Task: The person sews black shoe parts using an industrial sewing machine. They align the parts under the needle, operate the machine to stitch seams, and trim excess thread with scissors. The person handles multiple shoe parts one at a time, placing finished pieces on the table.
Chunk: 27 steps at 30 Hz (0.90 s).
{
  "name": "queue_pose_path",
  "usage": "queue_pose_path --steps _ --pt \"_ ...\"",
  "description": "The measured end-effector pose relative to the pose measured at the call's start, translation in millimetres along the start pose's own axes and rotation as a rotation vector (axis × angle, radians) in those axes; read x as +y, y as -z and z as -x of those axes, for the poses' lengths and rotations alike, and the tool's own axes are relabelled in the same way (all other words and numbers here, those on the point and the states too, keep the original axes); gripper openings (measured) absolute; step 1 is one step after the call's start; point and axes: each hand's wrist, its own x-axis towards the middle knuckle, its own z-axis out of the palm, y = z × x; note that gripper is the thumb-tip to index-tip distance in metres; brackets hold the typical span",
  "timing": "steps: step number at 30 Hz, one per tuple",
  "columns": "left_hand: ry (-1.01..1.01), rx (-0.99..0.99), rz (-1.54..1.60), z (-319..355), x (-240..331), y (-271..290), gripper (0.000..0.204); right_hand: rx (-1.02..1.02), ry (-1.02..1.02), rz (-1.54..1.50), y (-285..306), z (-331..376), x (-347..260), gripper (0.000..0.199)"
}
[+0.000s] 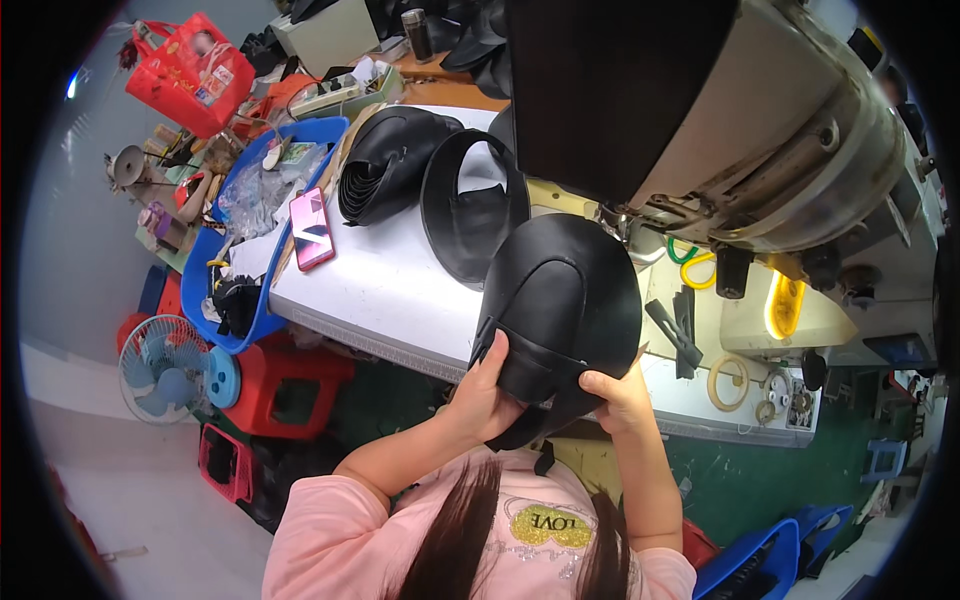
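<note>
Both my hands hold a rounded black leather-like piece [580, 290] with a curved seam and a band across its lower part. It is tilted up in front of me, over the table's near edge. My left hand [485, 395] grips its lower left side, thumb on the front. My right hand [618, 395] pinches the lower right edge, thumb also on the front; the other fingers are mostly hidden behind. Just beyond lies a black ring-shaped piece [450, 225] with a cutout, beside a stack of folded black pieces [395, 160].
A large sewing machine [790, 140] overhangs the right side of the white table [375, 300]. Near it are scissors [697, 270], black strips [680, 330] and a tape roll [728, 383]. A phone [311, 230] lies by a blue basket [335, 128]; a fan [160, 370] stands left.
</note>
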Motion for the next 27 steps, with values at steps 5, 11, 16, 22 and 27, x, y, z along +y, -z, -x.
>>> queue_pose_path --steps 5,11,16,22,27 --pt "0.059 -0.046 0.013 -1.5 -0.6 1.7 0.059 0.034 0.005 0.033 4.4 1.9 -0.9 0.061" --pt "-0.011 -0.377 -0.898 21.5 0.3 22.5 0.023 0.018 0.085 0.193 9.8 -0.2 -14.5 0.054" --pt "-1.283 -0.568 -1.799 15.2 29.0 -4.3 0.024 0.001 0.046 0.316 7.7 -2.4 -13.7 0.046" --pt "-1.347 -0.700 -1.939 -14.1 29.1 -8.1 0.024 -0.015 -0.020 0.337 8.6 -1.9 -14.4 0.052" --pt "-1.418 -0.670 -1.904 -14.4 29.5 -1.8 0.020 -0.028 -0.027 0.252 6.8 -1.7 -14.9 0.037"
